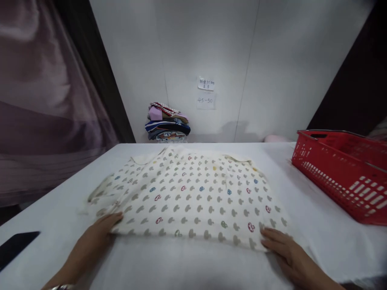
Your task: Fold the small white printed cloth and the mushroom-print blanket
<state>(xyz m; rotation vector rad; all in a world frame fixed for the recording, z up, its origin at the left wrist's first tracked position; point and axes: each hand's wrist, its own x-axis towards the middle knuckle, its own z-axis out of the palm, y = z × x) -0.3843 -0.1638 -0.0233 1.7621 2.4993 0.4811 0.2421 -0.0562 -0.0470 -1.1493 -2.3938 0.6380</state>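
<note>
A cream garment (193, 193) printed with small mushrooms in grey, red, blue and yellow lies spread on the white table. My left hand (101, 231) is at its near left corner, fingers together on the fabric's edge; whether they pinch it is hard to see. At the near right corner, my right hand (282, 245) rests with extended fingers on the cloth. The garment's left part has some folds, and its near edge runs between both hands.
A red plastic basket (341, 169) stands at the right. Folded clothes (167, 123) are stacked at the back, near paper labels (206, 94) on the wall. A dark flat object (16, 245) lies at the left edge. Pinkish fabric (45, 104) hangs at far left.
</note>
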